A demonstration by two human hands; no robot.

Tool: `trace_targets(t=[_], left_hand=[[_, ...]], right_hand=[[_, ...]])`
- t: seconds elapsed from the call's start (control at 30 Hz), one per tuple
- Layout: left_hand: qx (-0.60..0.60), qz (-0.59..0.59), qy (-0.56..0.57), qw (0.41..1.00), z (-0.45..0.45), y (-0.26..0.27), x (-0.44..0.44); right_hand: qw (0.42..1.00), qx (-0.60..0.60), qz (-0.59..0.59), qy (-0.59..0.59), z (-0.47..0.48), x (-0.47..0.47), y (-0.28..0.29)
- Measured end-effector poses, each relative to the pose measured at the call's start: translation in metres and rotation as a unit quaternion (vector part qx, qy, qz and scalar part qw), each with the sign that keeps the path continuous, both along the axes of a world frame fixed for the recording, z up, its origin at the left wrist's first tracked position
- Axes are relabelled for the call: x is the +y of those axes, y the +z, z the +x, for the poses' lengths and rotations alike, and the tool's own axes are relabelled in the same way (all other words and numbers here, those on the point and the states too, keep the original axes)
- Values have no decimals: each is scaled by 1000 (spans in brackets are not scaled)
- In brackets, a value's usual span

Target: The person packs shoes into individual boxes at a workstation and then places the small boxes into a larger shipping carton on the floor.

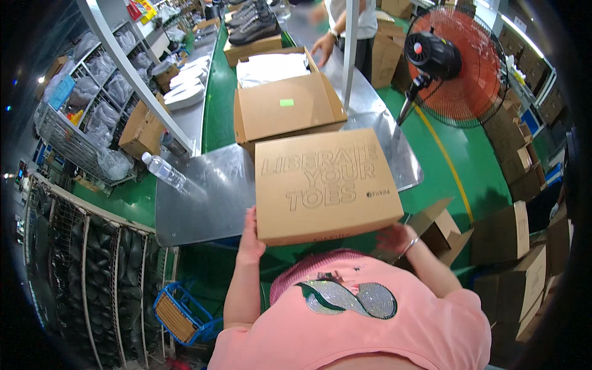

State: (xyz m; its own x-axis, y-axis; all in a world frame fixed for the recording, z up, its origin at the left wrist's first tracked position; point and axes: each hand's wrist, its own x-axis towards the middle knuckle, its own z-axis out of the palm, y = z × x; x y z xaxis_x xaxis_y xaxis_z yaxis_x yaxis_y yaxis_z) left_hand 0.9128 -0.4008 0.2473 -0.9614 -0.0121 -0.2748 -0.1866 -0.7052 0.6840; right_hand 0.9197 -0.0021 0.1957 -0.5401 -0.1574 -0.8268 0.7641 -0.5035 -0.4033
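Note:
A closed brown cardboard shoebox with printed lettering lies in front of me at the end of a metal table. My left hand holds its near left corner. At the near right corner, my right hand is partly under the box edge, with blurred fingers; whether it touches the box I cannot tell. Behind stands another cardboard box with its lid raised, a green sticker on the lid and white paper inside.
A plastic bottle stands at the table's left. A metal post and a large fan are at the right. A co-worker's hand is near the box with paper. Dark shoes sit farther back; cartons stand lower right.

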Motion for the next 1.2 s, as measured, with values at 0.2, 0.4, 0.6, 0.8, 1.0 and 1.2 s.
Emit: trace_targets(t=[0.2, 0.4, 0.6, 0.8, 1.0, 1.2], left_hand=[[-13, -93, -36, 995, 14, 8, 40], [-157, -51, -103, 981, 43, 49, 108], [-91, -269, -322, 903, 27, 22, 78], [286, -822, -2, 493, 2, 57, 58], [455, -648, 32, 611, -50, 46, 43], [156, -337, 108, 922, -44, 84, 42]], right_hand=[[972, 98, -14, -214, -27, -10, 9], [978, 117, 84, -150, -82, 13, 0], [982, 101, -138, -76, -48, -29, -33], [970, 138, -180, -91, -37, -9, 20], [913, 385, -133, 10, -37, -20, 154], [859, 487, -143, 73, -74, -70, 196]])
